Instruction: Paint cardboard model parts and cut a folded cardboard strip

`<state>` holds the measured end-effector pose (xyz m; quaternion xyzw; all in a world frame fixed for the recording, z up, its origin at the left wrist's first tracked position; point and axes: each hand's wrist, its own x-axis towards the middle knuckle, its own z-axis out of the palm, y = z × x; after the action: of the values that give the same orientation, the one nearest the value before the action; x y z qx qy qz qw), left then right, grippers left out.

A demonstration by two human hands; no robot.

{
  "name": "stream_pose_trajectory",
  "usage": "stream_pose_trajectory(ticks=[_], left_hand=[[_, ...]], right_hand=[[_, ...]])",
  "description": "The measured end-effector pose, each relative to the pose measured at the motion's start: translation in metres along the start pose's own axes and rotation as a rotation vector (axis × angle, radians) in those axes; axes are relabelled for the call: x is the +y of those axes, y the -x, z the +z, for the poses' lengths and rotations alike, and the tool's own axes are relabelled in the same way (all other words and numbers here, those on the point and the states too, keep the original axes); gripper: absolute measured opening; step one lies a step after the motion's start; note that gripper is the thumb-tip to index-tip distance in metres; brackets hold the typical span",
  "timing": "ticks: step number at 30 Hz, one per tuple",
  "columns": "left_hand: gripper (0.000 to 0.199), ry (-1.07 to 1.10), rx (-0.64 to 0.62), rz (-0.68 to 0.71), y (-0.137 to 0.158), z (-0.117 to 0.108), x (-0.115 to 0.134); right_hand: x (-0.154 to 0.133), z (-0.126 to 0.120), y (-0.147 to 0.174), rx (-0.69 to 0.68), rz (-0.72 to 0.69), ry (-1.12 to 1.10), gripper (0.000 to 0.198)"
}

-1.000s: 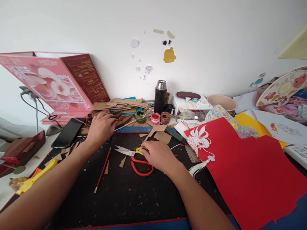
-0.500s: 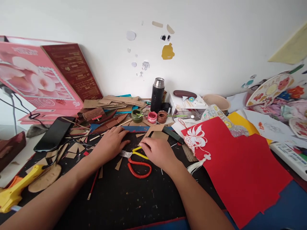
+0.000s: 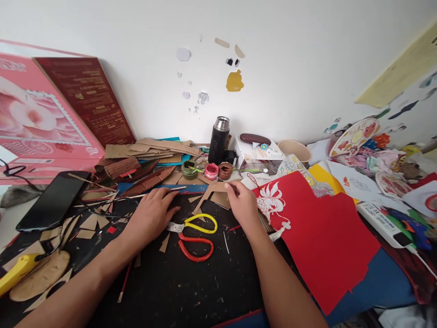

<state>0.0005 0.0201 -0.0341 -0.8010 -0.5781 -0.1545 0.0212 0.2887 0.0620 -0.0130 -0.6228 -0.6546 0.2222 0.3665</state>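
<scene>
My right hand (image 3: 243,204), just right of centre, pinches cardboard piece (image 3: 218,187) near mid-frame. My left hand (image 3: 155,212), left of centre, palm down, fingers loosely bent; cannot tell if gripping anything. Scissors (image 3: 175,227) on black surface (image 3: 170,291), lower centre, handles spread, blades hidden by left hand.

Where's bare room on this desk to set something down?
Widest: the black mat between the red pencil and right forearm, below the scissors, largely bare. Smaller: a blue patch right of the red paper. Crowded: the left, with cardboard scraps, and the back, with paint jars.
</scene>
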Motion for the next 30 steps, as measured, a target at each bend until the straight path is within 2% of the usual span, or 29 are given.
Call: stream_pose_trajectory(ticks=[4, 7, 12, 14, 16, 21, 25, 27, 30], left_hand=[[0.043, 0.143, 0.086, -0.009, -0.004, -0.013, -0.008], [0.038, 0.225, 0.232, -0.066, -0.009, -0.044, -0.010], [0.030, 0.321, 0.497, -0.313, -0.003, -0.105, -0.010], [0.030, 0.301, 0.571, -0.433, 0.006, -0.121, -0.014], [0.032, 0.294, 0.590, -0.505, 0.015, -0.131, -0.020], [0.032, 0.322, 0.463, -0.524, 0.035, -0.137, -0.038], [0.036, 0.356, 0.304, -0.487, 0.043, -0.125, -0.038], [0.040, 0.394, 0.192, -0.377, 0.044, -0.111, -0.032], [0.053, 0.353, 0.009, -0.128, 0.041, -0.083, -0.020]], right_hand=[[0.003, 0.008, 0.001, -0.050, -0.005, 0.051, 0.045], [0.002, 0.015, 0.003, -0.089, -0.019, -0.025, 0.043], [0.000, 0.017, 0.005, -0.056, -0.065, -0.136, 0.033], [0.000, 0.014, 0.005, -0.006, -0.061, -0.201, 0.033], [-0.002, 0.011, 0.004, 0.041, -0.040, -0.302, 0.035], [-0.011, 0.002, 0.004, 0.136, 0.009, -0.528, 0.044], [-0.017, -0.004, 0.003, 0.202, 0.051, -0.657, 0.046], [-0.017, -0.006, 0.002, 0.222, 0.058, -0.676, 0.046], [-0.014, -0.006, 0.000, 0.221, 0.064, -0.676, 0.048]])
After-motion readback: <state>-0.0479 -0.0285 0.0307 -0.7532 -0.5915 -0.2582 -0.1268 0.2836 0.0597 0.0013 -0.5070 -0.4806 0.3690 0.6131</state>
